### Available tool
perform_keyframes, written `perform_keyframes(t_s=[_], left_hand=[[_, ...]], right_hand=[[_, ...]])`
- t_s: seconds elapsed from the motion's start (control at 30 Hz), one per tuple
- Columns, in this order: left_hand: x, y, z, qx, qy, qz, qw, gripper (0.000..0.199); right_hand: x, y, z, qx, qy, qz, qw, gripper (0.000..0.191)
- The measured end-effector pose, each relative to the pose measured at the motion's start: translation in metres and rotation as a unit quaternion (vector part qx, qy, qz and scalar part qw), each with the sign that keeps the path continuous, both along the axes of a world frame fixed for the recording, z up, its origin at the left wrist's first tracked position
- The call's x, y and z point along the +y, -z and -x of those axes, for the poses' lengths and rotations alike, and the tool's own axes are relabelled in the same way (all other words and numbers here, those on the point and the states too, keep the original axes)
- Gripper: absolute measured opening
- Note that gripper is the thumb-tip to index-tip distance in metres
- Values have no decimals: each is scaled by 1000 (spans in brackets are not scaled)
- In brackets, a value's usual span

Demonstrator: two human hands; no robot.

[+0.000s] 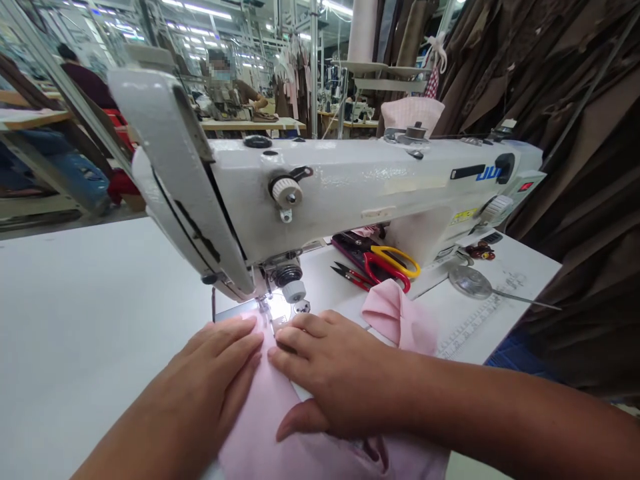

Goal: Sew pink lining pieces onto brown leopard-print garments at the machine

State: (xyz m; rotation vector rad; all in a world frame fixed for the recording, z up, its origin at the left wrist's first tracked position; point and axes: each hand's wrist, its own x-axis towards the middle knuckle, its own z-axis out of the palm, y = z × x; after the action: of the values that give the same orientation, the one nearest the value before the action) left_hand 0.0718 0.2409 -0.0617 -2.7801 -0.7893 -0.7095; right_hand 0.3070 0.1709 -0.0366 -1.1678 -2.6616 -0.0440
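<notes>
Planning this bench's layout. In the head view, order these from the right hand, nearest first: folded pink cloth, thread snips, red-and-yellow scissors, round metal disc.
From the right hand:
1. Folded pink cloth, just to its right.
2. Thread snips, ahead, near the machine.
3. Red-and-yellow scissors, beside the snips.
4. Round metal disc, farther right.

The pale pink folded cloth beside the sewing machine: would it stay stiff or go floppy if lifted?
Probably floppy: the pale pink folded cloth looks thin, bending in soft creases on the white sewing table. It is likely very light for its size, given how thin those folds look. It may slide too, though its texture is hard to judge.
</notes>
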Motion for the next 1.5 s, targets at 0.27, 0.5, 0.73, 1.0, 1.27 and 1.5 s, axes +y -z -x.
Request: perform_keyframes(t_s=[0.27,0.5,0.73,1.0,1.27,1.5], left_hand=[[-4,2,5,30,3,-33,999,31],[-8,3,7,39,4,-27,999,33],[-3,6,8,47,5,-55,997,36],[7,6,10,61,-11,-33,997,39],[-9,-7,4,52,-9,-38,998,36],[-16,-4,0,82,-4,-49,995,35]], right_hand=[[10,-1,4,-19,6,-7,1000,72],[18,-4,8,-41,9,-4,999,73],[18,-2,8,-33,11,-16,999,63],[-4,-16,1,-42,-11,26,999,35],[-2,-9,15,-27,10,7,1000,30],[1,-10,22,-51,27,23,998,34]])
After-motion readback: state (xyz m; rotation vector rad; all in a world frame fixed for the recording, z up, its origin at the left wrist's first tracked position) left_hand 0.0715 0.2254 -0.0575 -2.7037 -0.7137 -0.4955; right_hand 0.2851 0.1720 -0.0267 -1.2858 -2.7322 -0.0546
